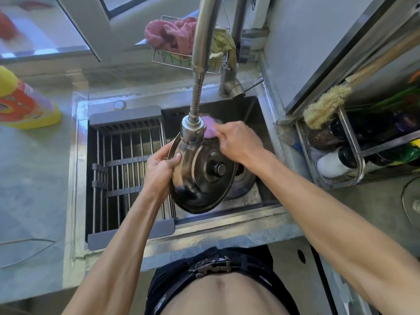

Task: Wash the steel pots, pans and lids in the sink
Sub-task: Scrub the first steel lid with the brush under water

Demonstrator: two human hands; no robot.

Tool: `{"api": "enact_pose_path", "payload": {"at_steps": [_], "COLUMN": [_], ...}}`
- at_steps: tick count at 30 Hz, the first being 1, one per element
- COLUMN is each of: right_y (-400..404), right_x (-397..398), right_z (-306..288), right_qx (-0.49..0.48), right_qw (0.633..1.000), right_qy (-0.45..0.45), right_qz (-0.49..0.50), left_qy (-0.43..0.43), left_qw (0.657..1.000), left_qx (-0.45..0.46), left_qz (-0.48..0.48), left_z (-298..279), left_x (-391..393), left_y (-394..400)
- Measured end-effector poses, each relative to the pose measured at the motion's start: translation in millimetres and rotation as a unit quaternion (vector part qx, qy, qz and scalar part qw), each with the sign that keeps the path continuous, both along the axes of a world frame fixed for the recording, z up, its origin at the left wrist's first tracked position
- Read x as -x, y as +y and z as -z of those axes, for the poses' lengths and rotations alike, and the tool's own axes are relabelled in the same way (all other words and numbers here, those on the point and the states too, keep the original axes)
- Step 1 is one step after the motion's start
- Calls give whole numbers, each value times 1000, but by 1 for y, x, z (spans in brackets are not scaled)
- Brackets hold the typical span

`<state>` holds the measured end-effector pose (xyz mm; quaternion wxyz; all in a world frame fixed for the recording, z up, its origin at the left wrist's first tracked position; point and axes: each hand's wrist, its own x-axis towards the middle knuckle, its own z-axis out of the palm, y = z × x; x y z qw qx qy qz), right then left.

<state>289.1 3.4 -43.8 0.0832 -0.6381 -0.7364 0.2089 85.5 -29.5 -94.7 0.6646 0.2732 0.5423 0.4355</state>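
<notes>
The steel lid [202, 176] sits at the centre of the frame, held tilted over the right-hand basin of the sink [261, 201], its knob [219, 168] facing up toward the camera and its disc running from lower left to upper right. What the coming scrub turns on is the lid's far, upper edge: it lies just under the faucet head [193, 130], and that is where the right hand [236, 142] meets it, coming in from the right of the frame. That hand is curled, fingers pinching a pink scrubber [210, 128] against the rim; part of the scrubber is hidden behind the faucet head, so the exact contact spot cannot be told. The left hand [161, 169] is at the lid's left edge, thumb over the top face and fingers wrapped beneath, clamping it steady. Both hands touch the lid, the left as holder, the right as worker. Whether water is running cannot be told. Left of the lid a drying rack [127, 169] spans the sink, and a detergent bottle [25, 103] lies at the far left.
</notes>
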Motion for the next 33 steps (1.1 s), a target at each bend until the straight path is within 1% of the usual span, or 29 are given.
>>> {"api": "enact_pose_path", "payload": {"at_steps": [2,3,6,7,8,11,12,15,16,19,22,24,28,31,33], "right_y": [-3,2,15,14,9,-3,-1,9,7,-4,-7,-8,-11,-10,-9], "right_x": [9,7,-10,-9,-4,14,12,-7,-10,-6,-5,-2,8,2,-3], "right_z": [-5,-5,1,2,1,-3,-2,8,10,18,19,16,9,10,12], "right_qx": [-10,-13,-4,-6,-13,-15,-13,10,21,22,9,5,5,15,15], "right_qw": [999,999,998,998,998,999,999,998,997,997,997,998,999,999,999], "right_qy": [5,3,-10,-17,-16,4,3,-7,-5,29,38,39,52,43,38], "right_qz": [-45,-31,55,66,54,-37,-33,61,74,70,68,55,10,8,20], "left_qy": [-6,-12,-27,-26,-22,-34,-41,-39,-26,44,113,119,154,138,118], "left_qw": [1000,1000,999,999,999,998,998,998,999,999,990,986,979,978,981], "left_qx": [5,6,0,-3,-3,17,21,18,14,26,67,73,38,36,43], "left_qz": [-4,-10,-35,-35,-33,-40,-40,-42,-40,-12,58,92,130,155,148], "left_z": [0,-1,-1,0,2,8,8,5,1,-7,-13,-16,-20,-14,-10], "left_x": [0,0,1,0,-1,-3,-4,-8,-11,-15,-9,-8,-15,-12,-9], "left_y": [1,0,-3,-4,-5,-7,-7,-10,-10,-1,16,25,32,27,23]}}
